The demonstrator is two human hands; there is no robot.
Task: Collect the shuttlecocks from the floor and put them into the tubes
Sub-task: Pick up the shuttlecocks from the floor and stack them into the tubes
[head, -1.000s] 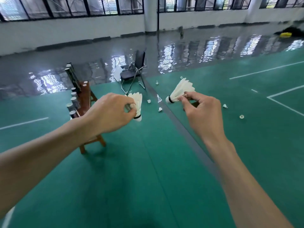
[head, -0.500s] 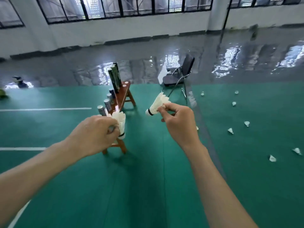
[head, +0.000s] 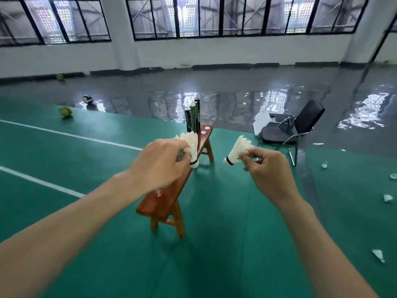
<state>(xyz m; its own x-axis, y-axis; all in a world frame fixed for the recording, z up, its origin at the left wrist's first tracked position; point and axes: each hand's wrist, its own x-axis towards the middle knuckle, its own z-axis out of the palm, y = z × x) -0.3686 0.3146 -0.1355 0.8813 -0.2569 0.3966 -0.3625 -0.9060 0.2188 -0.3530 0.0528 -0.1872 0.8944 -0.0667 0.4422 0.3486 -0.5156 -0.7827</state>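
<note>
The left hand [head: 159, 166] is raised in front of the wooden bench [head: 171, 192], its grip curled round the feathers of a white shuttlecock [head: 191, 147] whose cork end points down. The right hand [head: 268, 171] has its grip pinched with thumb and fingertips on the feather skirt of a second shuttlecock [head: 237, 150], which is tilted with the cork end down and to the left. The two shuttlecocks are near each other but apart.

The bench stands on the green court floor [head: 214, 254], and its surface runs away from the camera. At its far end stand upright dark tubes [head: 193, 117] — close together — with two small white round caps [head: 205, 130] lying on the surface just beside them. The near part of the surface is partly hidden by the left hand and forearm.

More shuttlecocks [head: 387, 198] lie scattered on the floor at the right edge, well apart from the bench. A black chair [head: 300, 125] with a white sheet on its seat stands to the right of the bench, at the edge of the shiny grey floor. Balls [head: 65, 111] lie far off to the left.
</note>
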